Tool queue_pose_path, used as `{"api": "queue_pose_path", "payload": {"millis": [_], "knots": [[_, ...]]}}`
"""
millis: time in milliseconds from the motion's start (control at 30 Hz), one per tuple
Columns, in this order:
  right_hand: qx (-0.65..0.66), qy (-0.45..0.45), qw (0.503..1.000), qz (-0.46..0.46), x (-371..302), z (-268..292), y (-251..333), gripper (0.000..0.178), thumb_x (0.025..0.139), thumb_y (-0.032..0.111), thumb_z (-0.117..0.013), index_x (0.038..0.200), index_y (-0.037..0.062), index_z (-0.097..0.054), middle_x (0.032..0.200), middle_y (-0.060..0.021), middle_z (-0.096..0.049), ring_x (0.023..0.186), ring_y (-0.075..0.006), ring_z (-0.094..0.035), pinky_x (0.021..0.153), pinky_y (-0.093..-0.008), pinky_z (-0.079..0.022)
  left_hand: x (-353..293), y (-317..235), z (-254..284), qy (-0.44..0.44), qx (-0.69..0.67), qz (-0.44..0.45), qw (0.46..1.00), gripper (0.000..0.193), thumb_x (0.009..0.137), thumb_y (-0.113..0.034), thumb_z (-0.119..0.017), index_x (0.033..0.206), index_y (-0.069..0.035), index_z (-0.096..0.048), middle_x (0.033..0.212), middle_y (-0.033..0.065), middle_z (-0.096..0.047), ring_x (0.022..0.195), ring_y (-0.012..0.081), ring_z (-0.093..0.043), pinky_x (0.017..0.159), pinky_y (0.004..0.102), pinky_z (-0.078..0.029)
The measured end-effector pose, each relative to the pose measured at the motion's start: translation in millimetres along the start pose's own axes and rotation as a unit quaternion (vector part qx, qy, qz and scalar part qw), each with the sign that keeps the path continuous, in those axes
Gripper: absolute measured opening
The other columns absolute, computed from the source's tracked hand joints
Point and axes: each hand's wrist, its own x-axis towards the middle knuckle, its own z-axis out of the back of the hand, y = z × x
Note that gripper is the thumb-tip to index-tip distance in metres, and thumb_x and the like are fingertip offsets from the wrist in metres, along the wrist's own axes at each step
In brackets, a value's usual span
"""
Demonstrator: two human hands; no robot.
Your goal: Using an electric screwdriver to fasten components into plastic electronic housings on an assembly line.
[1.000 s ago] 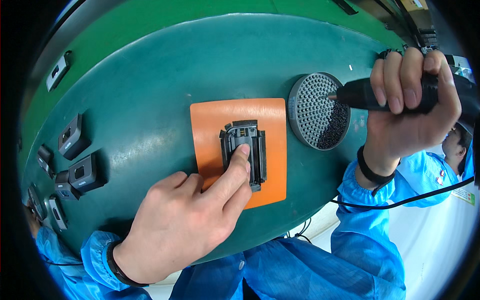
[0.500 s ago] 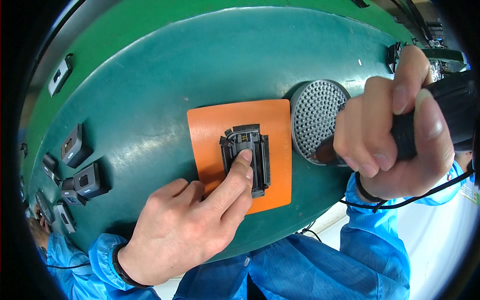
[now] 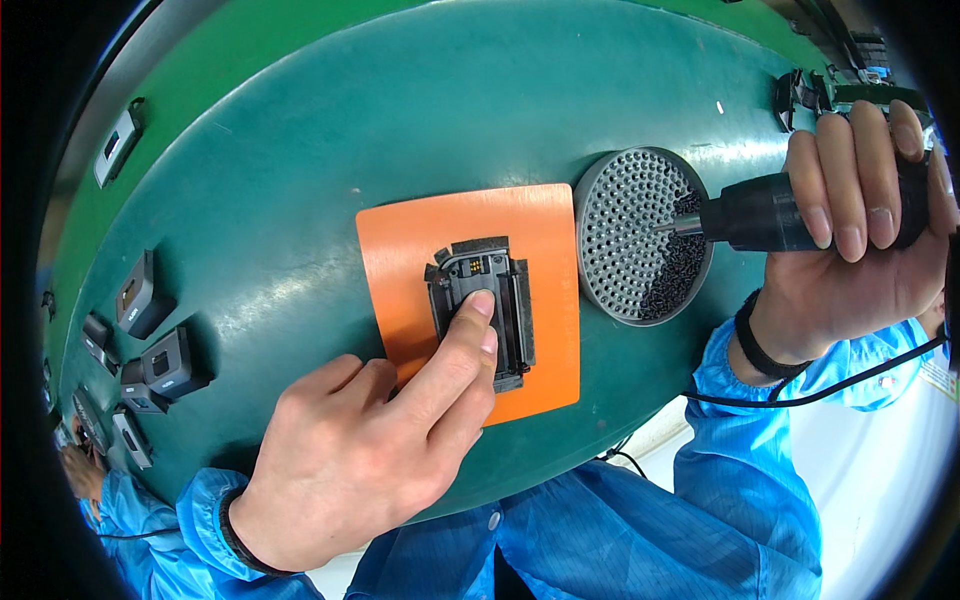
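On the front faces of the dark grey housings, which stand toward the left end of the green table, there are small pale markings, but they are too tiny and too blurred to be read with certainty. Along the right edge of the orange mat there seems to run a faint row of marks, almost in the same colour as the mat itself, and this one also I cannot read; elsewhere, no letter, number or sign is clear enough to be made out.
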Motion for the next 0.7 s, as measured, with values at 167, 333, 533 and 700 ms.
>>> {"api": "queue_pose_path", "payload": {"millis": [167, 333, 533, 700], "knots": [[-0.009, 0.001, 1.0, 0.003, 0.9, -2.8, -6.3, 0.022, 0.108, 0.03, -0.042, 0.105, 0.0086, -0.046, 0.062, 0.0008, -0.044, 0.047, -0.0097, -0.042, 0.048, -0.0281, -0.039, 0.1, 0.2, 3.6, 0.01, 0.014, -0.001, 1.0, 0.064, 0.065, -0.023, -0.088, 0.123, 0.0, -0.07, 0.148, 0.0146, -0.06, 0.068, 0.0156, -0.065, 0.065, 0.0303, -0.055], [-0.017, 0.004, 1.0, -0.001, -0.5, -6.7, -14.0, 0.023, 0.108, 0.03, -0.041, 0.104, 0.0086, -0.047, 0.062, 0.0009, -0.044, 0.047, -0.0096, -0.041, 0.048, -0.0282, -0.039, -2.4, 1.4, -2.0, 0.002, 0.039, -0.002, 0.999, 0.062, 0.068, -0.025, -0.087, 0.122, 0.0, -0.07, 0.147, 0.0156, -0.06, 0.069, 0.0145, -0.066, 0.062, 0.0277, -0.054], [-0.021, 0.008, 1.0, 0.003, -3.0, -10.4, -14.7, 0.023, 0.108, 0.03, -0.041, 0.104, 0.0087, -0.047, 0.062, 0.0011, -0.043, 0.048, -0.0096, -0.041, 0.048, -0.0283, -0.038, -2.6, -2.3, -0.3, -0.001, 0.045, -0.006, 0.999, 0.061, 0.069, -0.026, -0.086, 0.122, 0.001, -0.07, 0.147, 0.0166, -0.06, 0.069, 0.0141, -0.067, 0.062, 0.0261, -0.053], [-0.032, 0.008, 0.999, 0.006, -6.9, -11.9, -16.9, 0.024, 0.108, 0.031, -0.041, 0.103, 0.0087, -0.048, 0.062, 0.0013, -0.043, 0.048, -0.0095, -0.04, 0.048, -0.0284, -0.038, -0.7, -1.7, -4.6, 0.005, 0.044, -0.012, 0.999, 0.06, 0.071, -0.026, -0.086, 0.122, 0.0, -0.071, 0.146, 0.017, -0.061, 0.068, 0.0135, -0.066, 0.062, 0.0264, -0.054]]}}
